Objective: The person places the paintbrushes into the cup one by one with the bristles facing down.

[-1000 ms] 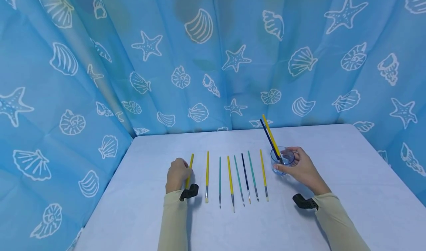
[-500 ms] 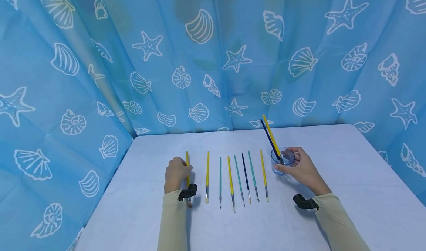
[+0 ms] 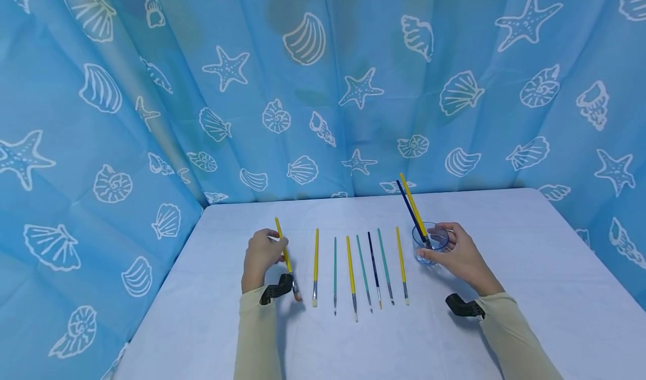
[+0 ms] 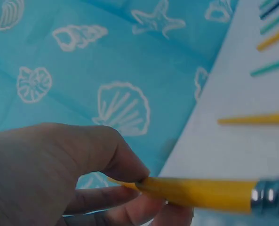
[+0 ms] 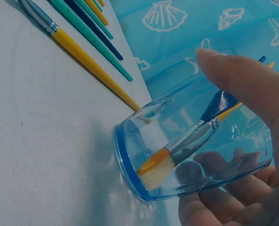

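Left hand (image 3: 261,255) is raised a little off the white table (image 3: 530,279) at the left end of the brush row, forearm running back toward the near edge, fingers curled inward. It pinches a yellow paintbrush (image 3: 285,256) partway along the handle; the brush tilts with its handle end up and far, bristle end down and near, just beside the wrist mount. Left wrist view confirms thumb and fingertips closed on the yellow handle (image 4: 195,193), metal ferrule at the frame's right edge; bristles cut off there.

Right hand (image 3: 461,256) sits on the table at the right end of the row, fingers wrapped round a clear blue-rimmed glass (image 3: 429,242), thumb over the near rim. Two brushes lean in the glass (image 5: 195,155), one yellow, one dark blue, handles pointing up and left.

Six brushes (image 3: 360,268) lie side by side on the table between the hands, bristles near.

Right wrist view: only one bristle tip is clear through the glass, and the fingers behind it are distorted.
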A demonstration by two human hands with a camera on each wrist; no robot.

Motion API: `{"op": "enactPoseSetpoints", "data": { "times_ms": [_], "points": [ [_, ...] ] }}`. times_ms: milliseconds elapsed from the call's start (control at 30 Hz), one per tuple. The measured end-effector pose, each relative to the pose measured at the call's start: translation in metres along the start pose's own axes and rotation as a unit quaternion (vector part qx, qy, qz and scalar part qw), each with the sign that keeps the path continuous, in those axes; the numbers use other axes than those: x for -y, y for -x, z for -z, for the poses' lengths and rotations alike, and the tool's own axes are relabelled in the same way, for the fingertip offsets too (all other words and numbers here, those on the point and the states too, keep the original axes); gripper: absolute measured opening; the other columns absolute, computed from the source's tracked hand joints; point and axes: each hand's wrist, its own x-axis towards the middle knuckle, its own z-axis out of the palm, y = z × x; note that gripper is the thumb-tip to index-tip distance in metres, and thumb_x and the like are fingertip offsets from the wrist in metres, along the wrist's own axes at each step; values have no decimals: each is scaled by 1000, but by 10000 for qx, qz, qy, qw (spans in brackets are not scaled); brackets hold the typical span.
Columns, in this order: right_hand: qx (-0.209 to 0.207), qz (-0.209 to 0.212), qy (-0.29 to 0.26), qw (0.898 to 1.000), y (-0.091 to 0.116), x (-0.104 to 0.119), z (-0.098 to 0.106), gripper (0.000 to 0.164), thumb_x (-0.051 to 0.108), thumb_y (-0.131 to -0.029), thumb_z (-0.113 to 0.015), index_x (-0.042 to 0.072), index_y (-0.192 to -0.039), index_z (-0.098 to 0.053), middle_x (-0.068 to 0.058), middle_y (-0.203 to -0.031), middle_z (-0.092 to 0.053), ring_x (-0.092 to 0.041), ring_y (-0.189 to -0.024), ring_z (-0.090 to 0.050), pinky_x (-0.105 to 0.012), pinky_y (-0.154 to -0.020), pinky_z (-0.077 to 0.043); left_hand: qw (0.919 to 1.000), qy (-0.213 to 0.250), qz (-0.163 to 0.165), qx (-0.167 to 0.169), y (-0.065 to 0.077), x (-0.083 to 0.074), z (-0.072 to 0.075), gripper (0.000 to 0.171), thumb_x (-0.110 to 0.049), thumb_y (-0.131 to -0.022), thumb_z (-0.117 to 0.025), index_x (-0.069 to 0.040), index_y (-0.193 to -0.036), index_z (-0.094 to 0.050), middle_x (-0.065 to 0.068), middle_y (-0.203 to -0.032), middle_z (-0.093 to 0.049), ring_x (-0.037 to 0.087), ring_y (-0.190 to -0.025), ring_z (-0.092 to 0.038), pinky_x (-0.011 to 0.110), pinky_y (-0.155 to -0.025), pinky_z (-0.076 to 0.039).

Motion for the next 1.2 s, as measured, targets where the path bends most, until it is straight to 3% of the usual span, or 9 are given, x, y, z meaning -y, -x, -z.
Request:
{"op": "enactPoseSetpoints", "data": {
  "times_ms": [167,367,567,967,1200],
  "points": [
    [-20,25,6,10000,0,-1,0,103,49,-83,-85,4,-156,-28,-24,-160,-43,-49,-148,-39,-66,-116,-38,9977,636,-221,95,4,-9,-1,41,-23,-97,-67,-2,-131,-62,17,-101,-71,21,-68,-74,29,-68,-62],
    [-35,29,43,10000,-1,-1,-1,104,49,-82,-85,4,-156,-28,-24,-160,-43,-48,-148,-40,-65,-117,-39,9898,1374,-386,49,8,-19,-5,39,-21,-96,-66,-4,-131,-59,17,-102,-74,21,-66,-75,25,-64,-62],
    [-22,14,52,10000,-2,-2,-2,105,51,-82,-85,4,-156,-28,-24,-160,-43,-48,-149,-39,-65,-117,-38,9745,2167,-580,-12,11,-31,-9,41,-19,-95,-67,-7,-132,-58,18,-104,-75,15,-63,-74,27,-65,-63],
    [-85,72,2,9999,-2,-1,0,103,48,-82,-85,3,-156,-28,-24,-159,-44,-46,-148,-41,-64,-117,-39,9359,3349,-1081,142,25,-61,-26,40,-15,-94,-68,-7,-131,-53,18,-108,-72,24,-74,-79,31,-72,-65],
    [-100,12,-8,9999,-3,-2,-1,103,48,-82,-85,3,-155,-29,-23,-159,-44,-47,-148,-41,-65,-117,-39,9225,3611,-1321,350,34,-78,-41,38,-12,-96,-68,-7,-129,-51,16,-106,-71,26,-76,-80,32,-73,-65]
  ]
}}
